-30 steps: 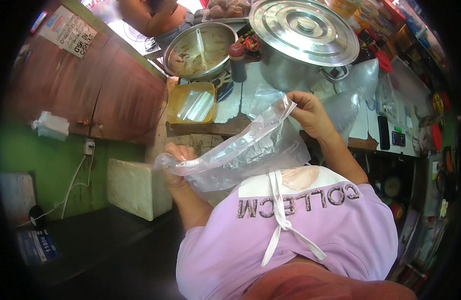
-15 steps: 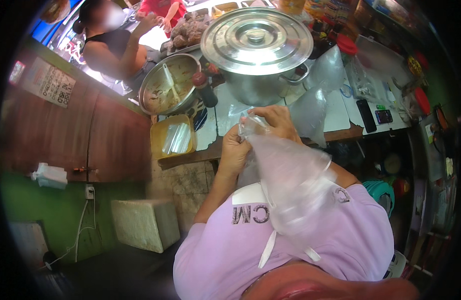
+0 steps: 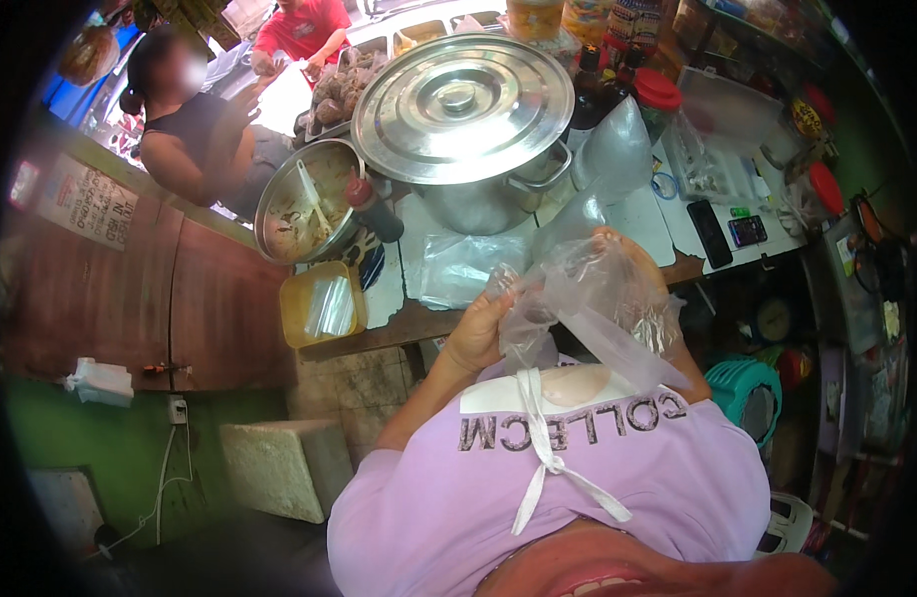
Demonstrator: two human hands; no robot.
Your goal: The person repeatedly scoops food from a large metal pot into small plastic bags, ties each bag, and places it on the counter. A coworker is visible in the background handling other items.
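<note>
The left hand (image 3: 481,330) pinches the gathered edge of a thin, clear plastic bag (image 3: 568,289) in front of the chest; the right hand (image 3: 632,271) shows through the film, its grip unclear. A hard tug might tear it. Beyond, flat clear plastic sheets (image 3: 463,271) lie near the white-topped wooden table's (image 3: 386,298) edge; a brushing forearm could sweep them off.

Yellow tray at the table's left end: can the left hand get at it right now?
Probably yes: nothing visible stands between the left hand and the yellow tray, though that hand is gripping a clear plastic bag.
</note>
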